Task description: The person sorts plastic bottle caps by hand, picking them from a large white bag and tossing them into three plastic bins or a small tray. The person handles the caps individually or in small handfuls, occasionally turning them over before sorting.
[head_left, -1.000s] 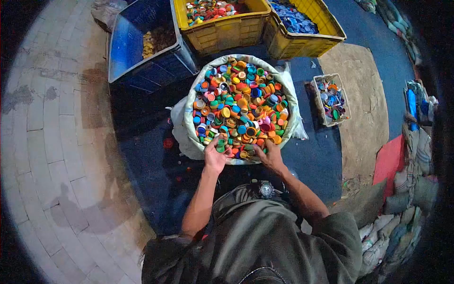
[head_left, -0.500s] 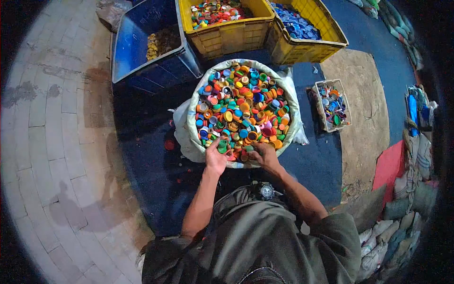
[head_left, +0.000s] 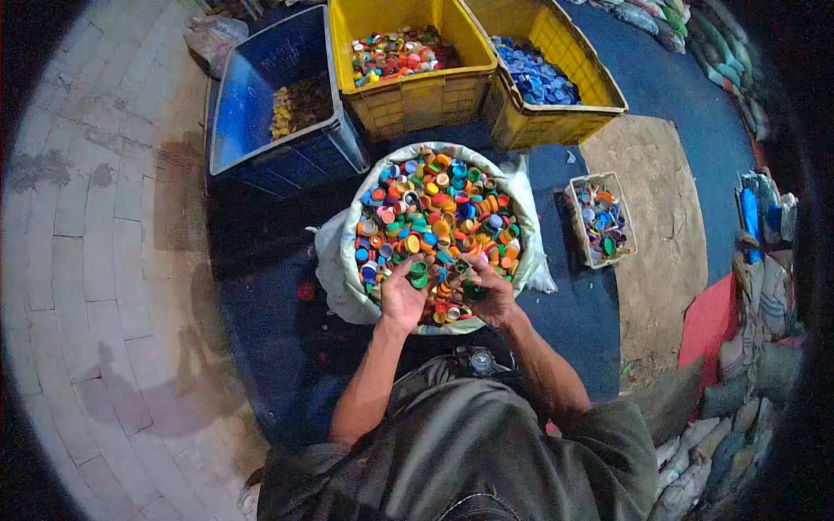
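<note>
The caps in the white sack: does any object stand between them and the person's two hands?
Nothing visible does. Both hands reach over the near rim of the white sack. The left hand holds a green cap; the right hand is directly above the loose caps.

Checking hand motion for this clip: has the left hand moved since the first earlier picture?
Yes: against the sack's near rim, the left hand has shifted inward, away from the body.
</note>
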A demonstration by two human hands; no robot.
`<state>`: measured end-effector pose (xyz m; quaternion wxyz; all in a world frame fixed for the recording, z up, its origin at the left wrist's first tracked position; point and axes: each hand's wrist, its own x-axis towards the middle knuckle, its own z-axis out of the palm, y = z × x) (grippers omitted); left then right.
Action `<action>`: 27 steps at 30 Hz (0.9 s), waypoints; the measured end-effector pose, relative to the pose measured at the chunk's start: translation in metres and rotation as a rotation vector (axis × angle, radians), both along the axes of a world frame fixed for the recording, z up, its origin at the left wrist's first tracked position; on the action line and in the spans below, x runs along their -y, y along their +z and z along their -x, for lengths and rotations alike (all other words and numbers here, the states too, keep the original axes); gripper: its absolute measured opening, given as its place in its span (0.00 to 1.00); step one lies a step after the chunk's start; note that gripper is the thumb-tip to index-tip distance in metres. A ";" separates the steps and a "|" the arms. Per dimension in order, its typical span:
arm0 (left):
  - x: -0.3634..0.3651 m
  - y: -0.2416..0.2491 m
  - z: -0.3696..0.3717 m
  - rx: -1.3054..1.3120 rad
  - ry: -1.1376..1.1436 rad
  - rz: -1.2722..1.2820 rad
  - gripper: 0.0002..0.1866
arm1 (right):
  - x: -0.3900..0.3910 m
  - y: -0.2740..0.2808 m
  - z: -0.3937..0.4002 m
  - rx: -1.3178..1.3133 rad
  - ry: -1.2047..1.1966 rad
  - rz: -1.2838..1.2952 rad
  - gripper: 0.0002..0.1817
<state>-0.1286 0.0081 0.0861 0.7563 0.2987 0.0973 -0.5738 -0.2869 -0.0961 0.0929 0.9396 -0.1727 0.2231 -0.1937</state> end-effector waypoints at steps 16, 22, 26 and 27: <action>0.118 -0.024 -0.064 -0.169 0.115 0.135 0.20 | 0.089 -0.016 -0.087 -0.023 -0.313 -0.179 0.22; 0.251 0.090 -0.185 -0.003 0.154 0.342 0.36 | 0.233 0.077 -0.200 0.083 -0.329 -0.032 0.21; 0.252 0.110 -0.211 0.145 0.252 0.064 0.48 | 0.261 0.095 -0.215 0.063 -0.386 -0.020 0.29; 0.242 0.102 -0.213 0.167 0.245 0.072 0.49 | 0.253 0.089 -0.201 0.068 -0.389 -0.002 0.31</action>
